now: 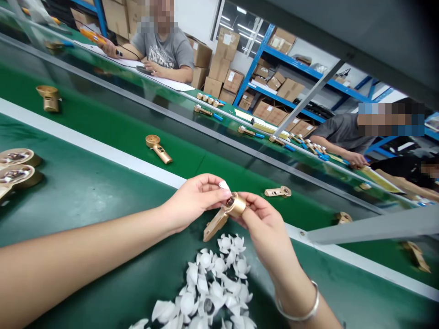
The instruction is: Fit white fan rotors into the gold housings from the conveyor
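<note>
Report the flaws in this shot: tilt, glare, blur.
Head view: the frame is strongly tilted, so the green conveyor belt runs diagonally; the bright window glares; the dark grey overhead beam is soft and out of focus; the gold metal part between the left hand and right hand looks reasonably sharp.

At the centre of the frame, the right hand (262, 226) grips a gold-coloured handled housing (215, 224) by its round head, while the left hand (195, 201) pinches a small white piece (224, 185) just beside that head. Below them, a heap of white moulded cups (209, 278) lies on a green conveyor belt (68, 205), and similar gold housings (158, 148) lie farther up the frame.
</note>
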The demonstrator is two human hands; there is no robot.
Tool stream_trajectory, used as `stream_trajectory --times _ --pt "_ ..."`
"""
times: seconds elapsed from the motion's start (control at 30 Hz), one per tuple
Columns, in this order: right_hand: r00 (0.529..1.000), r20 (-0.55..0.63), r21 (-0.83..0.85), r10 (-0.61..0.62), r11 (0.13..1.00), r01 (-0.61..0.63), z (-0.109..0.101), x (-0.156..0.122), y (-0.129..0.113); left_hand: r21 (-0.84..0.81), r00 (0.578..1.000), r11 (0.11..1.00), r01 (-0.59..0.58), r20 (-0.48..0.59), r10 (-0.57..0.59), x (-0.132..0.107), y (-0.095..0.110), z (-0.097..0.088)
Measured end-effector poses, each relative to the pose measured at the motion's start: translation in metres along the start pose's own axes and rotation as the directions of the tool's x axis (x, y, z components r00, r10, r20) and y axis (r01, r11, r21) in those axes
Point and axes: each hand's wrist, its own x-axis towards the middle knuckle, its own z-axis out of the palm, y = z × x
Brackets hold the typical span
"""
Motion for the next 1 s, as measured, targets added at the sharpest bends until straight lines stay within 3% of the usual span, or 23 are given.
stream_trajectory --times 0.2,0.37,0.53,0.7,0.83,0.9,0.93,1.0 --pt "0.995 0.098 0.098 -0.036 0.995 0.026 0.0 -0.01 -0.001 -0.088 0.997 0.996 0.007 -0.076 -0.014 -0.007 0.005 0.009" --pt "0.998 -0.062 0.124 -0.027 0.992 0.035 0.007 -0.011 0.001 -0.149 0.995 0.989 0.018 -0.098 -0.033 -0.013 0.003 0.015" --pt "0.99 -0.03 0.076 0.141 0.987 -0.138 0.007 -0.008 0.005 -0.194 0.978 0.981 0.015 -0.202 -0.055 -0.01 -0.002 0.013" --pt "0.933 0.13 0.054 0.335 0.937 -0.344 0.006 -0.004 0.0 -0.214 0.948 0.976 0.048 -0.299 -0.112 -0.009 -0.003 0.013" --pt "0.939 0.107 -0.115 0.327 0.942 -0.315 0.008 -0.015 -0.003 -0.227 0.936 0.974 0.002 -0.342 -0.082 -0.002 -0.007 0.009" --pt "0.967 0.071 -0.344 0.244 0.916 -0.206 0.012 -0.028 -0.002 -0.228 0.941 0.974 -0.01 -0.332 -0.068 0.002 -0.008 0.004" --pt "0.977 0.077 -0.496 0.2 0.858 -0.137 0.015 -0.035 -0.001 -0.229 0.946 0.973 -0.014 -0.32 -0.062 0.004 -0.008 0.002" --pt "0.982 0.122 -0.76 0.142 0.65 0.001 0.022 -0.046 0.001 -0.232 0.958 0.973 -0.02 -0.284 -0.048 0.005 -0.008 0.0"
